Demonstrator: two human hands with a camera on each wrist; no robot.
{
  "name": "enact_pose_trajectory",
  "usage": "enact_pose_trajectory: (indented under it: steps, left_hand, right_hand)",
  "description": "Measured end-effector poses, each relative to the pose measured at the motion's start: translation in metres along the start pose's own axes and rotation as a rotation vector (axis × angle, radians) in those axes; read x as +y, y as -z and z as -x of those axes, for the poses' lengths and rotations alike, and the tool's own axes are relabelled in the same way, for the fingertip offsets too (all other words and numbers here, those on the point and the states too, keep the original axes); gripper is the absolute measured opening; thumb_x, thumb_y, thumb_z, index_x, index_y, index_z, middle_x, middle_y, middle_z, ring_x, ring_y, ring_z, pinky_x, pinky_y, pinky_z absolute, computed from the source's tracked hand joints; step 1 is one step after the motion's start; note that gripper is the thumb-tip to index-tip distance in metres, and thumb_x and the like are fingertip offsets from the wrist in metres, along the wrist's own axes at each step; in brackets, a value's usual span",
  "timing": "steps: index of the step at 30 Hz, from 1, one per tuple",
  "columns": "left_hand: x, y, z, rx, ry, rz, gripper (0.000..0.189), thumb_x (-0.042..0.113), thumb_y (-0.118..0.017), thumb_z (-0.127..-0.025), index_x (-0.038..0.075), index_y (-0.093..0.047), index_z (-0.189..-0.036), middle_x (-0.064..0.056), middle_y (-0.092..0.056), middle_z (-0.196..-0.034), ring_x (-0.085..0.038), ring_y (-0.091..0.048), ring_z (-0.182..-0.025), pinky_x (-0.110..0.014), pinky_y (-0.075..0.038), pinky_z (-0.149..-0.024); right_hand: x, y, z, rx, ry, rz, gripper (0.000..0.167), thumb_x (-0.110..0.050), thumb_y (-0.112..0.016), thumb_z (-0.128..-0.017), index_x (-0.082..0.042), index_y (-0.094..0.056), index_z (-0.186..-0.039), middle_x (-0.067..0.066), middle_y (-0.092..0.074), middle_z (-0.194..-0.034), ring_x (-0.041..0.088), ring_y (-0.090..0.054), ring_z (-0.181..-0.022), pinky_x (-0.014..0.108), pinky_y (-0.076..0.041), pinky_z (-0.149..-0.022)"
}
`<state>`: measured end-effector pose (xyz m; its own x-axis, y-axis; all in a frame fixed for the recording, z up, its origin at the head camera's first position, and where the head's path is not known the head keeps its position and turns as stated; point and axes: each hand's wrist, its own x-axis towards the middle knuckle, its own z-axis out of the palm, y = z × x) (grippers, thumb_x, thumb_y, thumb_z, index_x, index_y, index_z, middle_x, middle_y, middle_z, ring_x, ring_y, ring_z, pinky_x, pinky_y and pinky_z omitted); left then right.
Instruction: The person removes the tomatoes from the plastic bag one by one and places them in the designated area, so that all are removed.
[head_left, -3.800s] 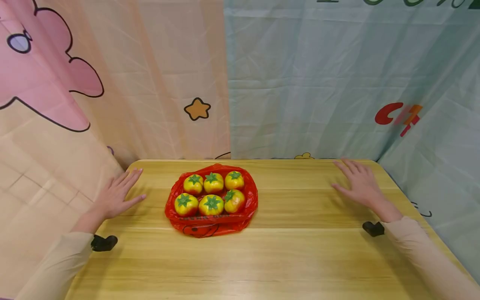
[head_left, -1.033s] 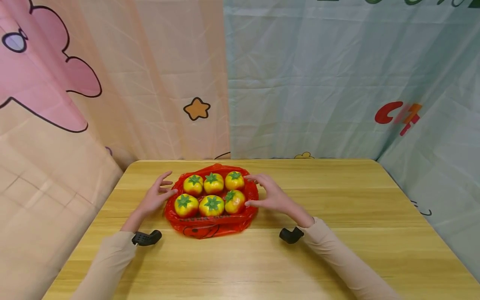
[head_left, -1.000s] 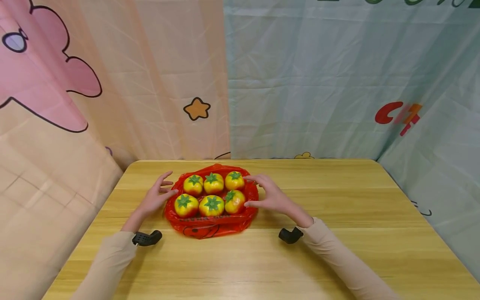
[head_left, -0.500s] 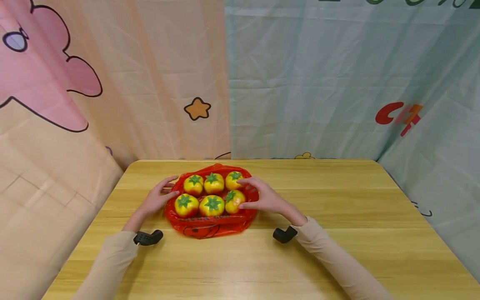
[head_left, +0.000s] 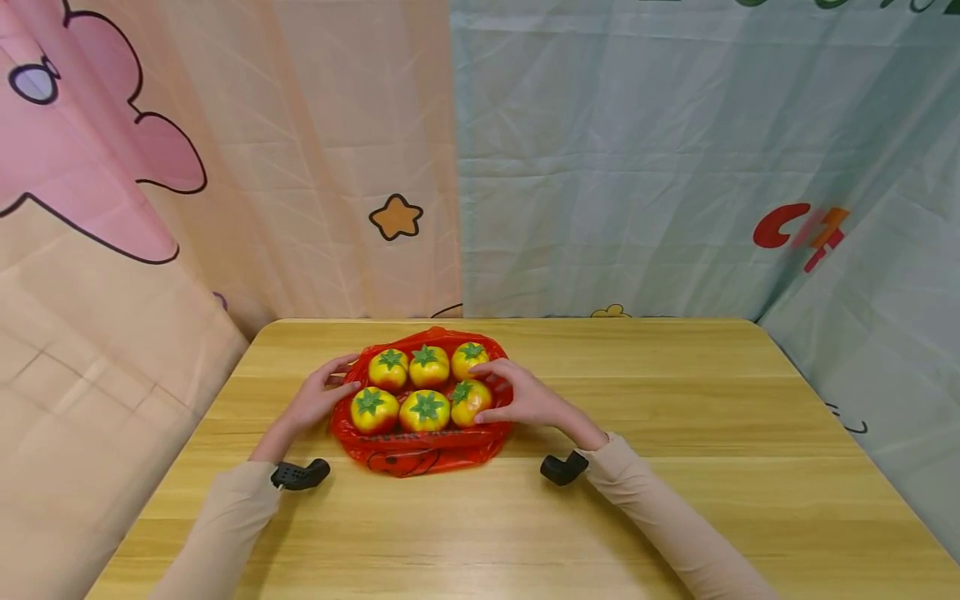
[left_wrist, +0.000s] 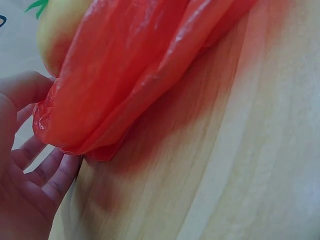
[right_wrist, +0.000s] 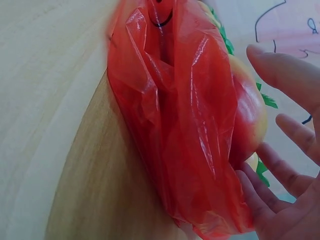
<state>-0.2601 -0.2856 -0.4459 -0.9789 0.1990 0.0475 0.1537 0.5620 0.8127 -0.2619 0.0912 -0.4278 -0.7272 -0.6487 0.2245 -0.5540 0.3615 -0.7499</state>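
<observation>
A red plastic bag (head_left: 405,460) lies on the table with its mouth open upward. Inside sit several round yellow-and-red fruits (head_left: 424,410) with green star-shaped tops, looking like tomatoes or persimmons. At the bag's left side, my left hand (head_left: 311,402) has its thumb over the rim and its other fingers outside; the left wrist view shows the crumpled edge between them. My right hand (head_left: 534,398) reaches over the right rim, thumb and fingers spread around the near right fruit. In the right wrist view, the thumb stands apart from the bag (right_wrist: 170,120), while lower fingers overlap its edge.
The wooden table (head_left: 637,500) has rounded back corners. Printed cloth curtains (head_left: 615,183) hang close behind it and at both sides. A black wrist device (head_left: 300,475) is strapped to the left wrist and another black device (head_left: 564,468) to the right.
Both hands have come in from the table's sides to the bag. In the last second my right hand has shifted left over the rim; my left hand has edged closer. The bag has hardly moved.
</observation>
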Motion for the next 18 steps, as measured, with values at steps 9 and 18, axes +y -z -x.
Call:
enact_pose_trajectory:
  steps: [9, 18]
  left_hand:
    - [-0.0012, -0.0029, -0.0004, 0.027, 0.011, 0.012, 0.054, 0.022, -0.055, -0.098, 0.002, -0.038, -0.145, -0.028, -0.046, -0.135, -0.039, -0.05, -0.114, -0.041, -0.049, -0.092]
    - [-0.0014, -0.0044, 0.0, 0.032, -0.005, 0.034, 0.049, 0.02, -0.054, -0.098, 0.003, -0.043, -0.143, -0.027, -0.046, -0.137, -0.038, -0.05, -0.113, -0.033, -0.048, -0.087]
  right_hand:
    - [0.0005, -0.0037, 0.0011, -0.012, -0.03, -0.001, 0.062, -0.027, -0.08, -0.078, -0.014, -0.054, -0.133, 0.007, -0.055, -0.128, 0.022, -0.052, -0.116, 0.044, -0.044, -0.102]
    - [0.004, -0.0051, 0.0001, -0.019, -0.041, 0.013, 0.062, -0.029, -0.08, -0.078, -0.015, -0.054, -0.133, 0.006, -0.055, -0.129, 0.022, -0.052, -0.115, 0.042, -0.044, -0.101]
